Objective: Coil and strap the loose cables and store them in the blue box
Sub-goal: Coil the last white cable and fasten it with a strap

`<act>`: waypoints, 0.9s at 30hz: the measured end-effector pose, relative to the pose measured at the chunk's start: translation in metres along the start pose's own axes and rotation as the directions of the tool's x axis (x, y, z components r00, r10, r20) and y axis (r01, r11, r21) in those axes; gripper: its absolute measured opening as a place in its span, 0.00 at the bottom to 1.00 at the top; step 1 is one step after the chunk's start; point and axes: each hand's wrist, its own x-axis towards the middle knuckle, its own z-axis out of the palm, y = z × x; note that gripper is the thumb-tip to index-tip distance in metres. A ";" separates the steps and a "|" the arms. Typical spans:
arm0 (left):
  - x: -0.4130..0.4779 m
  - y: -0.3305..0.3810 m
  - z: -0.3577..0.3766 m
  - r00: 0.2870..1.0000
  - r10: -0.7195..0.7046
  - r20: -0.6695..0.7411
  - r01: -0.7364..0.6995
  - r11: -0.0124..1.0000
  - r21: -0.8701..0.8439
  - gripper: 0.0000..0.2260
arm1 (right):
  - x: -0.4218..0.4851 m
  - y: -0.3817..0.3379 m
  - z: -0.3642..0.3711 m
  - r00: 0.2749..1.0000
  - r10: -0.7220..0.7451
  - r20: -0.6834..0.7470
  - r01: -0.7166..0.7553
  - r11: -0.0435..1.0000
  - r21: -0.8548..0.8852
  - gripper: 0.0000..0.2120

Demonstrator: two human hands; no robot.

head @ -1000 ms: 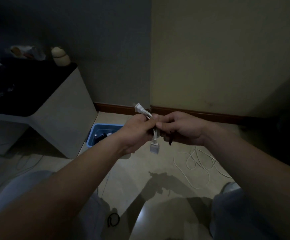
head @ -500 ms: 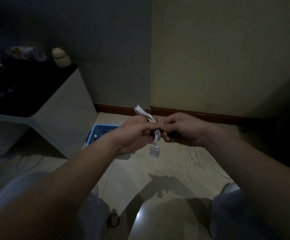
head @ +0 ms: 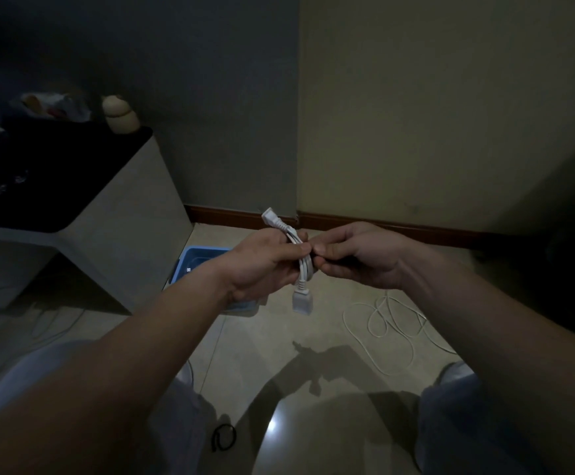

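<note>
My left hand [head: 262, 262] grips a coiled white cable [head: 302, 269] in the air over the floor; one plug sticks up behind the fist, the other hangs below it. My right hand [head: 358, 255] pinches a dark strap against the coil, thumb to thumb with the left hand; the strap is mostly hidden by the fingers. The blue box [head: 203, 255] stands on the floor behind my left wrist, largely covered by it. A loose thin white cable [head: 388, 323] lies tangled on the tiles under my right forearm.
A pale cabinet with a dark top [head: 114, 214] stands at the left, next to the blue box. A small black loop [head: 224, 437] lies on the floor between my knees. Walls meet in a corner just behind the hands. More thin cables trail at far left.
Both hands have shifted slightly; the coil's lower plug now hangs a little lower. The dark strap end that dangled under my right hand a second ago is now tucked under its fingers.
</note>
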 end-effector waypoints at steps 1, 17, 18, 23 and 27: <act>0.001 0.000 0.000 1.000 0.008 -0.017 -0.008 1.000 0.005 0.09 | 0.000 -0.001 -0.001 1.000 0.000 0.004 0.000 1.000 0.013 0.10; 0.010 -0.005 0.017 0.950 0.167 -0.262 -0.086 0.951 0.297 0.12 | 0.000 -0.008 0.000 0.987 -0.051 -0.149 0.042 0.997 -0.064 0.08; 0.010 -0.005 0.017 0.950 0.165 -0.265 -0.082 0.952 0.295 0.12 | 0.000 -0.008 0.000 0.987 -0.055 -0.151 0.046 0.997 -0.063 0.08; 0.006 -0.001 0.018 0.958 0.128 -0.258 -0.050 0.956 0.288 0.11 | 0.000 -0.007 -0.001 0.987 -0.074 -0.143 0.060 0.993 -0.102 0.07; 0.004 0.000 0.020 0.953 0.111 -0.282 -0.026 0.957 0.290 0.09 | -0.001 -0.007 -0.001 0.986 -0.099 -0.134 0.080 0.987 -0.142 0.08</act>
